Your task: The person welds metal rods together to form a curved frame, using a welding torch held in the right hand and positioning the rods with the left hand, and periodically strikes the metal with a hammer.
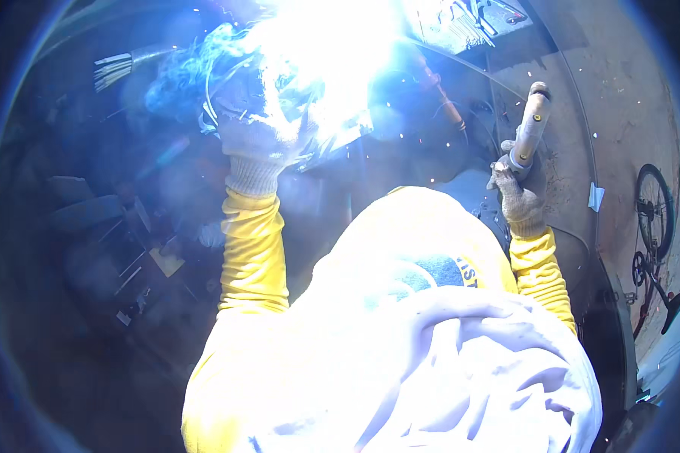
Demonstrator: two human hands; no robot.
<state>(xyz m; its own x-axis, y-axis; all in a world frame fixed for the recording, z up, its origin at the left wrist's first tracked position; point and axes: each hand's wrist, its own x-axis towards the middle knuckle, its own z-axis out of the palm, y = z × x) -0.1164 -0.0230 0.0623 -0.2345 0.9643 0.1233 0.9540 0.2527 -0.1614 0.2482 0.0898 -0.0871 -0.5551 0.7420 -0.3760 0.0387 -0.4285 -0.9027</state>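
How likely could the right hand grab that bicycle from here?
Probably no: the right hand grips a grey tube, and the bicycle sits well off to the right, seemingly out of reach.

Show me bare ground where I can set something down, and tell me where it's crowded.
Best patch: the pale ground between the metal tube in the right hand and the bicycle, above the paper scrap, though sparks fleck it. Dim clutter crowds the left side. Beyond the left hand, glare hides any room.
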